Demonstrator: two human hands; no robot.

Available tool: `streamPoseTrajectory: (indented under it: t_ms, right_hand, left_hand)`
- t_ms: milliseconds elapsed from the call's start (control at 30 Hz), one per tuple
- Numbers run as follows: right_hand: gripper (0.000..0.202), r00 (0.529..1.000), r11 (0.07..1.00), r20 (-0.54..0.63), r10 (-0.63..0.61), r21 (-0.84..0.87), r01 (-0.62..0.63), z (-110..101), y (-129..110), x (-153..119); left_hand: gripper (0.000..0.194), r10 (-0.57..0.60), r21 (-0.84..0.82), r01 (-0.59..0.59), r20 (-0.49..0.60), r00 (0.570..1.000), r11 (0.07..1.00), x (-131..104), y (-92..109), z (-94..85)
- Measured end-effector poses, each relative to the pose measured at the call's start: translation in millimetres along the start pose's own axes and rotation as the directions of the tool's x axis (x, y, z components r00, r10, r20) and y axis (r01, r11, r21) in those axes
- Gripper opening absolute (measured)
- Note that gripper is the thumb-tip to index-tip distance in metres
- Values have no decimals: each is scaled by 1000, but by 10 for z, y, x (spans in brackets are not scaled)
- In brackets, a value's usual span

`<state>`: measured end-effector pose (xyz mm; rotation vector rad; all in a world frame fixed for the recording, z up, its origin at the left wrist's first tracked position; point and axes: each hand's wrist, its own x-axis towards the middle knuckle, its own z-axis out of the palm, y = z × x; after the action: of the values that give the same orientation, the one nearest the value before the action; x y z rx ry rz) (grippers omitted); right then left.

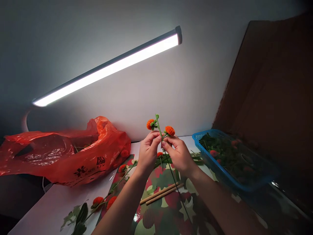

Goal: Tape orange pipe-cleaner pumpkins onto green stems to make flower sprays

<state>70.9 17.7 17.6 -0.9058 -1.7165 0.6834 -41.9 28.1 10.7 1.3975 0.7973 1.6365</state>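
Note:
A thin green flower stem (158,125) stands upright between my hands, with a small green bud at its top and a long dark wire running down below. My left hand (150,148) pinches the stem from the left, just under an orange flower head (150,124). From the right, my right hand (178,153) has thumb and fingertips closed at the same joint, beneath a second orange flower head (169,131). The fingertips of both hands nearly meet there.
An orange-red plastic bag (97,160) lies at the left. Finished-looking flower stems (97,202) rest in front of it. Two wooden sticks (161,194) lie on the patterned mat (168,212). A blue basket (220,169) of greenery and flowers sits right, below a lamp (110,67).

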Motion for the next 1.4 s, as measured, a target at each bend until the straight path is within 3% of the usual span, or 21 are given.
streamPoseTrajectory:
  t_ms: [133, 267, 467, 633, 933, 1000, 1067, 1200, 1300, 1400]
  right_hand:
    - [22, 999, 999, -29, 14, 37, -13, 48, 50, 1]
    - [23, 1000, 1000, -31, 4, 8, -4, 42, 43, 10]
    - [25, 1000, 999, 4, 13, -50, -12, 31, -4, -10]
    - [25, 999, 995, 36, 34, -93, -31, 43, -27, -22]
    - [21, 1000, 994, -2, 8, -109, -8, -53, -75, -5]
    - [19, 1000, 1000, 18, 21, 6, -22, -72, -67, 0]
    - [16, 994, 969, 88, 61, 233, -80, -83, -35, 13]
    - [14, 945, 726, 312, 97, 628, -281, -91, 44, 46]
    - [12, 899, 577, 418, 129, 706, -411, -88, 58, 56]
    - [12, 905, 593, 363, 223, 687, -421, -81, 42, 56]
  left_hand:
    - [16, 15, 118, -15, -1, 1000, 993, -10, 13, -17]
    - [14, 58, 222, -37, -90, 994, 974, -23, 29, 0]
    - [18, -122, 30, 125, -87, 989, 992, 14, 30, -27]
    - [20, -207, 33, 208, -40, 978, 978, 47, 62, -106]
    - [15, -216, -169, 194, -125, 968, 966, 29, -16, -86]
    - [14, -214, -227, 192, -78, 974, 955, 33, 11, -73]
    - [14, -219, -311, 203, -16, 976, 928, 32, 49, -54]
    - [21, -276, -430, 284, 83, 958, 857, 14, 86, -9]
    - [25, -321, -423, 333, 102, 942, 843, 3, 75, 7]
    - [23, -266, -314, 280, 89, 960, 907, 1, 87, -6]
